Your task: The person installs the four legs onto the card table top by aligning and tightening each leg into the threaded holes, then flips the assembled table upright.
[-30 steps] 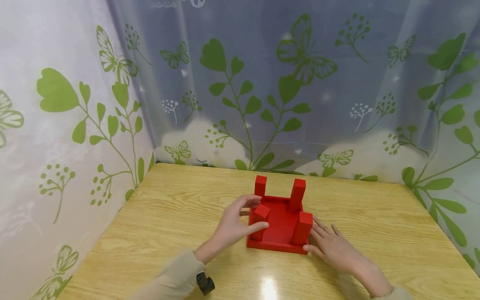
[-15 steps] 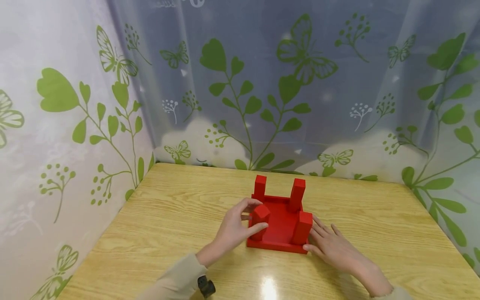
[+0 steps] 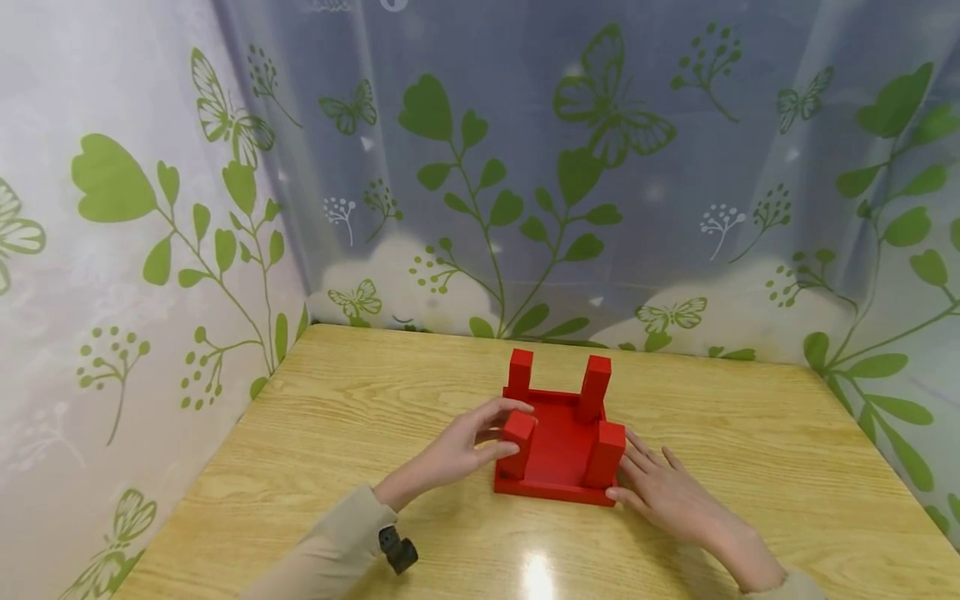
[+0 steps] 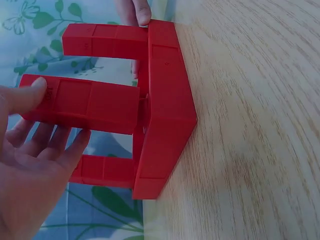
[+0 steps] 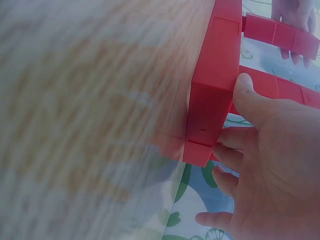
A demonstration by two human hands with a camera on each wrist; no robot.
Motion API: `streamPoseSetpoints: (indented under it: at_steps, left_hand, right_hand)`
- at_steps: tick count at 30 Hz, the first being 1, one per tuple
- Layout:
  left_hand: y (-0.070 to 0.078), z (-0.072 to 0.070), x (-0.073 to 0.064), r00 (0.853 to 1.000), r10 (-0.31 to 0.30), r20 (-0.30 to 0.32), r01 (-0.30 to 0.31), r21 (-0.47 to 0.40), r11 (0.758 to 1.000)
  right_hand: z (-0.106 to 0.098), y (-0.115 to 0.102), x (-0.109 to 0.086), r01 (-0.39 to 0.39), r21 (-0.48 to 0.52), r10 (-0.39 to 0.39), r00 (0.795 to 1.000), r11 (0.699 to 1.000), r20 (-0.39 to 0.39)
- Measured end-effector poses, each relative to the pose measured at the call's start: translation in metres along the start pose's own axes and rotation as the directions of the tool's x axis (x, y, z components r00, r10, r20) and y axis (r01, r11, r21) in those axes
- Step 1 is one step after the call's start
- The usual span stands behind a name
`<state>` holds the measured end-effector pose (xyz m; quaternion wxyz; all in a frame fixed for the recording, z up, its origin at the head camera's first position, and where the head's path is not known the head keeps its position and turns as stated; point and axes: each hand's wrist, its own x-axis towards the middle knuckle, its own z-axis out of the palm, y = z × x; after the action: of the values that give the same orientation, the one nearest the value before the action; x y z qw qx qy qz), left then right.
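A red toy table point(image 3: 558, 446) lies upside down on the tabletop, legs pointing up. My left hand point(image 3: 465, 442) holds the near left leg point(image 3: 517, 450), thumb on one face and fingers on another. In the left wrist view this leg point(image 4: 80, 102) leans slightly, with a narrow gap between its lower end and the base point(image 4: 172, 95). A short peg shows in that gap in the right wrist view. Beside the near right leg point(image 3: 604, 457), my right hand point(image 3: 675, 500) rests against the base's right side, thumb at the front corner and fingers extended.
Two more upright legs, the far left leg point(image 3: 520, 373) and the far right leg point(image 3: 595, 387), rise from the back corners. The wooden table point(image 3: 360, 392) meets a patterned curtain point(image 3: 525, 208) at the back. A black device point(image 3: 397, 550) is strapped at the left wrist.
The left leg has turned between my left fingers, its square top now at a different angle. My left wrist has swung a little to the left, while the right hand stays put.
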<state>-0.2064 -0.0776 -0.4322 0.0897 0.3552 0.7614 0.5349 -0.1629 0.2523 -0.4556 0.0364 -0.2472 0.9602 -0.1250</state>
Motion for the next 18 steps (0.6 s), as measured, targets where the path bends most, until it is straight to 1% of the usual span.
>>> streamPoseSetpoints:
  at_steps: [2, 4, 5, 8, 10, 11, 13, 15, 18]
  left_hand:
    - [0.003, 0.003, 0.000, 0.999, -0.001, -0.044, 0.002, 0.032, 0.999]
    - [0.004, 0.007, 0.001, 0.993, 0.000, -0.115, 0.009, 0.079, 0.997]
    - [0.006, 0.010, 0.001, 0.987, -0.004, -0.158, 0.020, 0.097, 0.995]
    - [0.008, 0.019, 0.002, 0.959, -0.027, -0.282, 0.065, 0.125, 0.990]
    - [0.009, 0.024, 0.001, 0.940, -0.044, -0.338, 0.095, 0.136, 0.986]
    - [0.010, 0.026, 0.001, 0.933, -0.052, -0.356, 0.107, 0.138, 0.985]
    - [0.009, 0.030, 0.001, 0.926, -0.052, -0.375, 0.116, 0.151, 0.982]
    - [0.009, 0.032, 0.000, 0.924, -0.040, -0.381, 0.112, 0.168, 0.979]
    - [0.008, 0.032, 0.000, 0.928, -0.028, -0.371, 0.095, 0.163, 0.982]
  right_hand:
    - [0.000, 0.000, 0.000, 0.002, 0.002, -0.002, 1.000, 1.000, -0.002]
    - [0.000, 0.000, 0.000, 0.002, 0.004, -0.002, 1.000, 1.000, -0.003]
    - [0.000, 0.000, 0.000, 0.003, 0.004, -0.003, 1.000, 1.000, -0.003]
    - [0.000, 0.000, 0.000, 0.002, 0.001, -0.002, 1.000, 1.000, -0.003]
    - [0.000, 0.000, 0.000, 0.003, -0.002, -0.003, 1.000, 1.000, -0.002]
    - [0.000, 0.000, 0.000, 0.003, -0.003, -0.003, 1.000, 1.000, -0.001]
    - [0.000, 0.000, 0.000, 0.004, -0.002, -0.004, 1.000, 1.000, 0.000]
    - [0.000, 0.000, 0.000, 0.005, 0.002, -0.005, 1.000, 1.000, 0.003]
    - [-0.001, 0.000, 0.000, 0.003, 0.009, -0.003, 1.000, 1.000, 0.008]
